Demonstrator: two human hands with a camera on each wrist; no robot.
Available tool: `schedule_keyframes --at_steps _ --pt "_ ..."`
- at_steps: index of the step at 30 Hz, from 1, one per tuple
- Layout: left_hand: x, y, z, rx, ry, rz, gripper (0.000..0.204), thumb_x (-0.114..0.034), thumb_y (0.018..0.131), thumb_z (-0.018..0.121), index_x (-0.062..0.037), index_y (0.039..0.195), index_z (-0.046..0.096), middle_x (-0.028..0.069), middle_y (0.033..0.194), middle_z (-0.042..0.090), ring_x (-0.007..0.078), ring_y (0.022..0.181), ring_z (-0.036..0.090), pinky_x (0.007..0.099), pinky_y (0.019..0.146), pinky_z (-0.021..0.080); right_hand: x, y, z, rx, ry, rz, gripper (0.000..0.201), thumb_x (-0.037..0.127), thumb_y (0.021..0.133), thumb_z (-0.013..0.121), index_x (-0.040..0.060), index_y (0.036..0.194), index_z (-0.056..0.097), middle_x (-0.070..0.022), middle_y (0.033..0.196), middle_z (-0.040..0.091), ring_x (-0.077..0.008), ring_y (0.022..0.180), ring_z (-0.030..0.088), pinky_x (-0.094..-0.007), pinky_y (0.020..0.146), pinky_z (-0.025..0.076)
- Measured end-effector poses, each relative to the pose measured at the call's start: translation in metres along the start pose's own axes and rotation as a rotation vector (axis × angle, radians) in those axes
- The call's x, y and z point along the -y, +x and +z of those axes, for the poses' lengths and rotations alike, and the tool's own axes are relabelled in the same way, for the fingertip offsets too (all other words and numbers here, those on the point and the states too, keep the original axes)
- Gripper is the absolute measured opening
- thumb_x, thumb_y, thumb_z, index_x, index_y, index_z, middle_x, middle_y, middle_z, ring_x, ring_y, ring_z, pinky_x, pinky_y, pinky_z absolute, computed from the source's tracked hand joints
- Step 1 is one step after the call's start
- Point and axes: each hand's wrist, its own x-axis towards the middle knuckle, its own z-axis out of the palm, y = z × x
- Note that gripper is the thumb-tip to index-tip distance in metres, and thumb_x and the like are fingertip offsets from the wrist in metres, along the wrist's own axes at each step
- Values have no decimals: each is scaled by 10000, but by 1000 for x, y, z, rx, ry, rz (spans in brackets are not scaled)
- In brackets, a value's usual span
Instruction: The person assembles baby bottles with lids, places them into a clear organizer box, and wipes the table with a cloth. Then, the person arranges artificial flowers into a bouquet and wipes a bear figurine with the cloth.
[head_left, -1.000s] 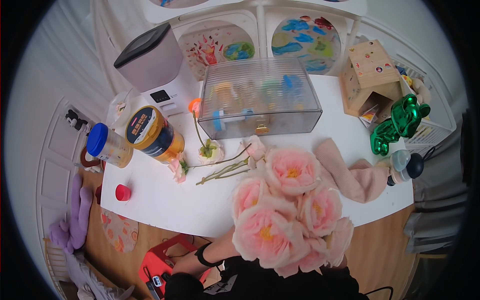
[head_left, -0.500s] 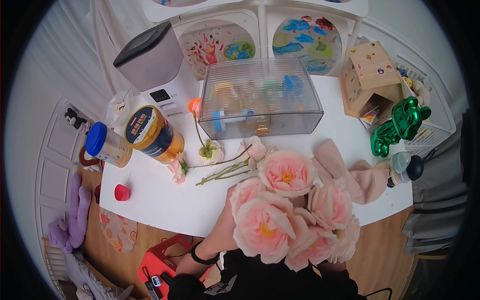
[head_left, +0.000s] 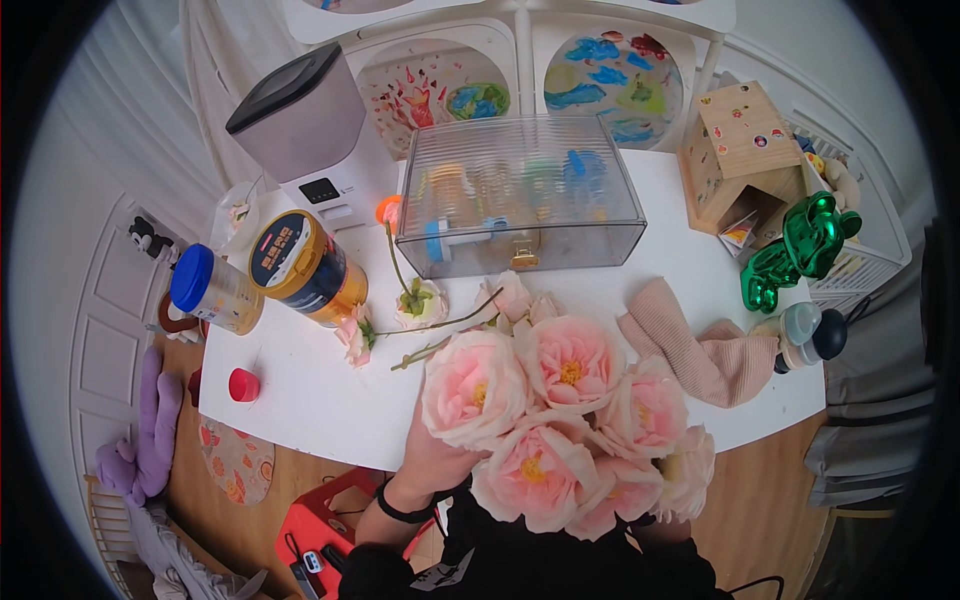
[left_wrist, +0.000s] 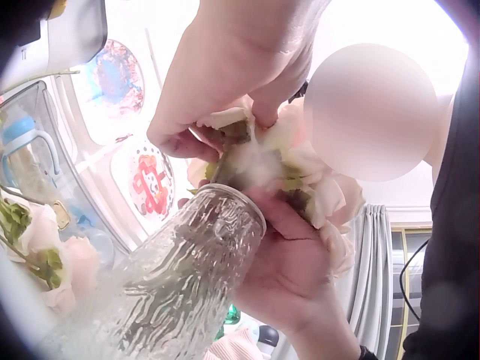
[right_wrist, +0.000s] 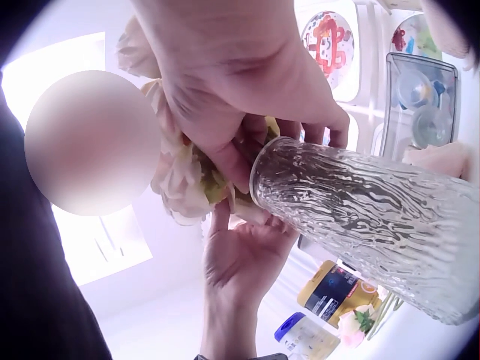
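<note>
Large pink flowers [head_left: 570,370] fill the front centre of the head view, above a clear textured vase [left_wrist: 172,277] that the wrist views show. Beside the vase mouth, my left hand [left_wrist: 232,67] pinches a flower by its base. My right hand [right_wrist: 240,82] grips the stems just above the rim, thumb on one side and fingers on the other. In the head view my left hand [head_left: 435,455] is partly behind the leftmost bloom; blooms cover most of my right hand.
Loose flowers [head_left: 420,303] lie near a clear grey box [head_left: 520,250]. A gold-lidded tub [head_left: 310,270], blue-lidded jar [head_left: 215,290] and red cup [head_left: 244,385] stand left. Pink cloth [head_left: 700,350], small bottles [head_left: 800,325], a green bear figure [head_left: 800,245] and wooden house [head_left: 745,150] are right.
My left hand has shifted slightly left and down after coming up beside the blooms. The leftmost flower has swung left, facing up more, and the bunch has spread wider.
</note>
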Motion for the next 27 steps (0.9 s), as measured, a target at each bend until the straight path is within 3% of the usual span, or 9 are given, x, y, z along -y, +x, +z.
schedule_keyframes --at_steps 5,7,8,10,11,13,23,26,27 --pt "10 1 -6 233 337 268 930 -134 758 838 -50 1486 265 148 1457 416 243 1354 409 406 1118 340 0 0 -1 3 0 -9 493 234 808 737 50 1201 505 -89 1113 613 -222 921 632 -345 797 501" --pt "13 -3 0 -58 -125 129 830 -243 769 850 -92 1449 399 179 1443 433 321 1367 389 452 1120 330 1 0 -2 -3 5 -19 494 234 808 737 49 1203 504 -90 1114 613 -223 922 632 -345 799 501" --pt "9 2 5 -53 -125 128 830 -243 769 850 -92 1449 399 179 1443 433 321 1367 389 452 1120 330 0 0 -2 -6 8 -21 495 234 809 737 49 1203 504 -90 1115 613 -223 923 632 -345 799 501" --pt "-9 17 17 -274 -129 525 724 -403 752 834 -116 1350 545 206 1432 439 409 1356 381 504 1101 336 -1 0 -2 -6 11 -23 496 235 809 737 48 1205 503 -91 1116 613 -223 924 632 -345 800 501" --pt "-14 17 10 -275 -128 523 724 -403 752 834 -116 1350 545 206 1432 439 409 1356 381 504 1101 336 -2 -1 -1 -4 12 -23 497 235 809 737 48 1205 503 -91 1117 612 -223 924 632 -345 801 501" --pt "-21 13 -13 35 465 438 697 -495 725 806 -121 1280 610 227 1430 426 466 1332 384 538 1074 347 -2 -1 -1 -2 9 -23 498 235 809 737 48 1207 502 -92 1118 612 -223 926 632 -346 802 501" --pt "-64 19 -20 147 553 333 858 -658 652 755 -95 1283 609 245 1449 406 475 1342 375 549 1080 324 -3 -4 -4 -12 15 -52 505 235 811 738 45 1213 499 -94 1125 611 -224 932 631 -346 808 500" --pt "-91 27 -5 18 491 378 898 -666 652 749 -96 1325 581 249 1476 378 496 1360 348 552 1103 291 -4 -5 -2 -7 13 -58 507 235 811 738 45 1215 498 -95 1127 610 -224 933 631 -346 809 500" --pt "-104 33 1 195 661 385 849 -600 690 758 -101 1348 563 244 1492 362 485 1378 334 555 1115 273 -3 -4 -2 -4 10 -59 508 235 811 738 44 1215 497 -95 1128 610 -224 934 631 -346 810 500"
